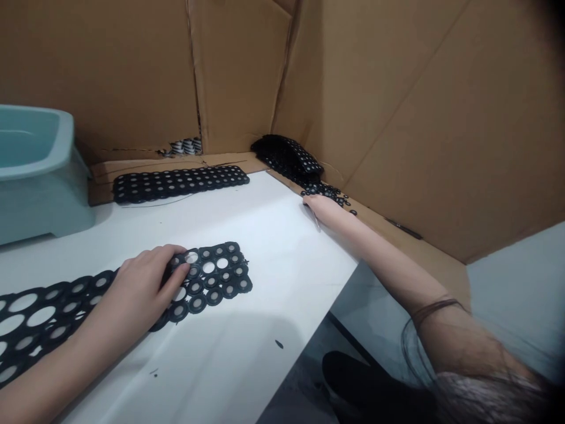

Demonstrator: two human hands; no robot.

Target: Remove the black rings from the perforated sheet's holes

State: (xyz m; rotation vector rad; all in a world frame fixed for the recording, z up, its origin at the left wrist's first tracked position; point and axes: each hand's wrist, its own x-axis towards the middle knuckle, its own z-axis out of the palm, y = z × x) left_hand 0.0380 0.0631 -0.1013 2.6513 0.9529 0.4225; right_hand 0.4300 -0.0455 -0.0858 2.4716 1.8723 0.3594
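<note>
My left hand (141, 285) rests on a black rubber sheet of moulded rings (212, 277) lying on the white table (265, 247), fingers bent and pressing down on its rings. My right hand (320, 206) reaches far out to the table's back right edge, beside a scatter of loose black rings (329, 191) on the cardboard ledge. Its fingers are mostly hidden from this angle; a thin dark tool seems to lie under it, but I cannot make out a grip.
Another black ring sheet (176, 182) lies at the back of the table. A stack of ring sheets (286, 156) sits in the cardboard corner. A light blue plastic tub (35, 171) stands at the left. Cardboard walls (397, 106) enclose the back and right.
</note>
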